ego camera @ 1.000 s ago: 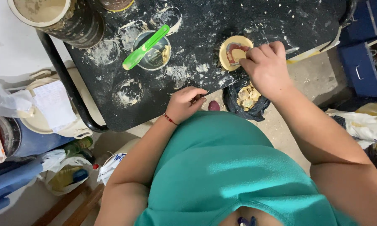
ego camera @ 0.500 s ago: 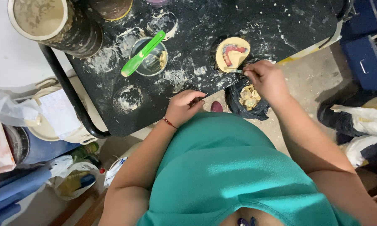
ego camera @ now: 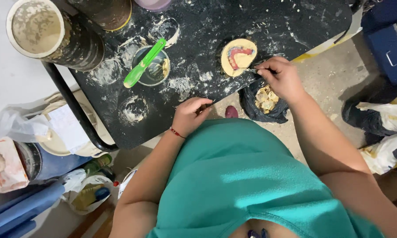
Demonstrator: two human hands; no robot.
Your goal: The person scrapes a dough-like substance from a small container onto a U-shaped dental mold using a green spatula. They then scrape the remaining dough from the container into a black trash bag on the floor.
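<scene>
On the black, plaster-spattered table (ego camera: 295, 26), a dental cast (ego camera: 238, 57) with a pink wax arch lies flat. Right hand (ego camera: 281, 78), fingers closed, pinches a thin metal instrument (ego camera: 250, 70) at its rim: trimming step, calling for fine steady strokes. Left hand (ego camera: 190, 115) rests curled, holding nothing, on the table edge.

Worktop (ego camera: 295, 26): black, mottled with white powder smears and pale rings. Plaster cast (ego camera: 238, 56): tan disc bearing a pink horseshoe with a bluish tinge. Spatula (ego camera: 144, 64): bright green, lying across a clear bowl (ego camera: 156, 72) streaked with cream. Bucket (ego camera: 53, 35), far left: dark wall crusted beige, off-white rim. Bag (ego camera: 262, 103) below the worktop edge: black, holding yellowish scraps. Shirt (ego camera: 247, 180): plain teal. Wrist thread (ego camera: 177, 132): red. Floor (ego camera: 335, 79): speckled grey-beige.
</scene>
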